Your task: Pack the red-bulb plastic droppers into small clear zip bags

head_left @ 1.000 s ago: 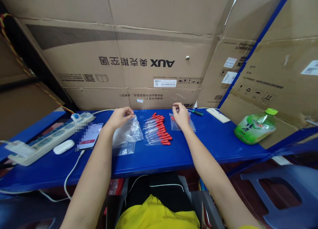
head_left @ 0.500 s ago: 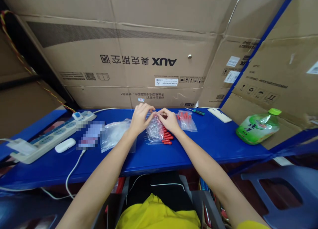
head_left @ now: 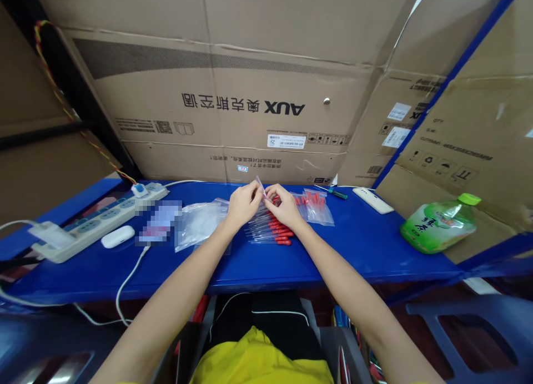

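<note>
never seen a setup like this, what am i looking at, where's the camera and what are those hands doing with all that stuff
There is no machine here: a person works with two bare hands, filmed by one head-worn camera looking forward and down. The left hand and right hand meet over a blue table, pinching a clear plastic bag between their fingertips. Below them lies a pile of clear droppers with red bulbs. Flat clear bags lie left of it; to its right, a clear bag with red-ended pieces inside. Farther left are a white case and power strip; farther right, a screwdriver and green-capped bottle.
</note>
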